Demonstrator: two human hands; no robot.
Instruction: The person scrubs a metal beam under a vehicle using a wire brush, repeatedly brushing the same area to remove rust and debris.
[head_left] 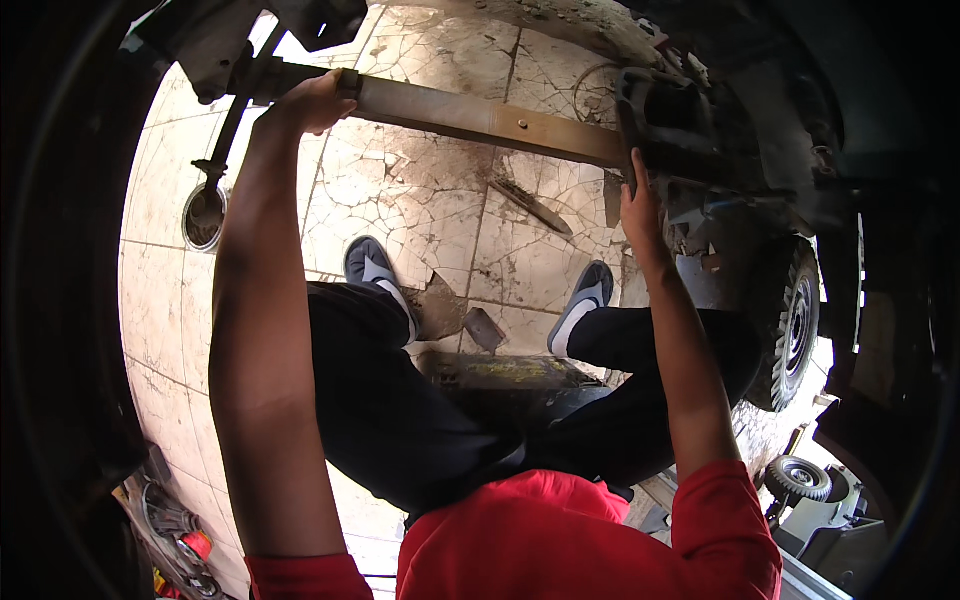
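A long, pale metal bar with a bolt near its middle spans the far side, above the tiled floor. My left hand is closed round its left end, beside a dark collar. At the bar's right end, my right hand is closed on a dark, narrow strip that stands across the bar; shadow hides what kind of piece it is. Both my arms are stretched out forward.
Between my feet and the bar lies a dirty flat strip on cracked tiles. Broken tile pieces are near my feet. A round tin stands at left. Dark vehicle parts crowd the right, with a wheel and a smaller tyre.
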